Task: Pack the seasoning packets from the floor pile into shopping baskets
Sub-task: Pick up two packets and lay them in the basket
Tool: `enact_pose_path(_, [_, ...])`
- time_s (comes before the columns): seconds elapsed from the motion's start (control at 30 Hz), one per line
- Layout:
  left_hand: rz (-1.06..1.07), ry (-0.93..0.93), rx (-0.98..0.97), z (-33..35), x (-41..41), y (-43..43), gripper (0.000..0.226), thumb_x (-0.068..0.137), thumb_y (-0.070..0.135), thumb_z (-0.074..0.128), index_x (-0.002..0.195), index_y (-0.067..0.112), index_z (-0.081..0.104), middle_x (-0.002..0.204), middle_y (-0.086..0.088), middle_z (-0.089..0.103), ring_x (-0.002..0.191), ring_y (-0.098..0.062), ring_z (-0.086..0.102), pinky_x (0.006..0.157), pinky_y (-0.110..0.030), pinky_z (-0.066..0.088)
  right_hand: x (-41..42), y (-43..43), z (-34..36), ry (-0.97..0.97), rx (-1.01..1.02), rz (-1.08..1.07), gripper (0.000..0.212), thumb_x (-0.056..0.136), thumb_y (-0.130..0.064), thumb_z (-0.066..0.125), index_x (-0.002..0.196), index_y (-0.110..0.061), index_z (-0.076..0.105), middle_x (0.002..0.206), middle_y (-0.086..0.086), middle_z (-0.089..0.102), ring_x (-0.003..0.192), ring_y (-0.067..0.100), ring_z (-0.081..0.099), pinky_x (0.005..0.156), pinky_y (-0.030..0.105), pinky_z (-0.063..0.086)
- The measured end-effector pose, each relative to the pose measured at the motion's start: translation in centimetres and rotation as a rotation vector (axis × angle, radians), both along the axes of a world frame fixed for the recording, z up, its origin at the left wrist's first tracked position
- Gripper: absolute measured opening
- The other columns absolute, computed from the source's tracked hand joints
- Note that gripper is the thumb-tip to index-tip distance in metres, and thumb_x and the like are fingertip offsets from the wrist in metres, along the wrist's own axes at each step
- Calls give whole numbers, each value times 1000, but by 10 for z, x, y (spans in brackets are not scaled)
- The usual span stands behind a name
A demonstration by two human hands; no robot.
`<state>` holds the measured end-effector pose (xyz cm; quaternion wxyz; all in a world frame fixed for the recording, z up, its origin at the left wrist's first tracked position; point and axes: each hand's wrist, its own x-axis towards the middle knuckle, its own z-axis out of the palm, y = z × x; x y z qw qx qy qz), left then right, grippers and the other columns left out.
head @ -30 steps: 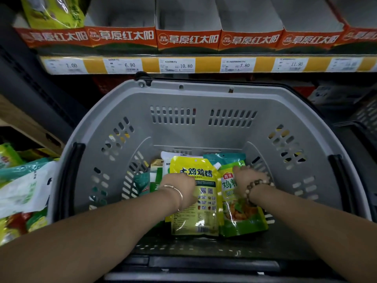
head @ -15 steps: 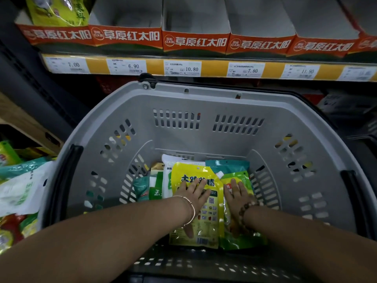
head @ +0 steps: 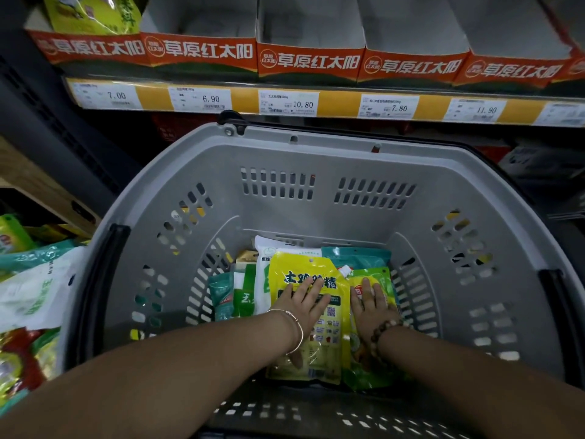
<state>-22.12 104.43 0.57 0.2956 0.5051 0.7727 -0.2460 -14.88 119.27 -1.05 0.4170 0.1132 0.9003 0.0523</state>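
A grey shopping basket (head: 316,156) fills the middle of the view. Several seasoning packets lie flat on its bottom. My left hand (head: 302,304) presses with straight fingers on a yellow packet (head: 304,267). Beside it, my right hand (head: 370,304) lies flat on a green packet (head: 384,282). A white packet (head: 262,277) and teal packets (head: 354,253) are partly covered beneath them. More packets form a pile (head: 28,289) on the floor left of the basket.
A store shelf (head: 316,103) with yellow price strip runs behind the basket, carrying open red-fronted display boxes (head: 310,61). One yellow packet (head: 88,14) stands in the leftmost box. A cardboard box (head: 38,191) sits at far left.
Both hands went from curled over the packets' tops to flat, fingers spread, pressing the packets down. The view has drawn nearer to the basket.
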Motion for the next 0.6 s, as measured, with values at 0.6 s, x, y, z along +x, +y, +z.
enact_pose_path(0.6, [466,-156,604,132,-37,-53,66,91,35,56,147,22,23,150,-6,31,134,-25,36,106,-30,33,-51,-13,118,357,-216,-111,84,78,-50,67,145,-18,28,143,8,39,126,24,45,103,33,40])
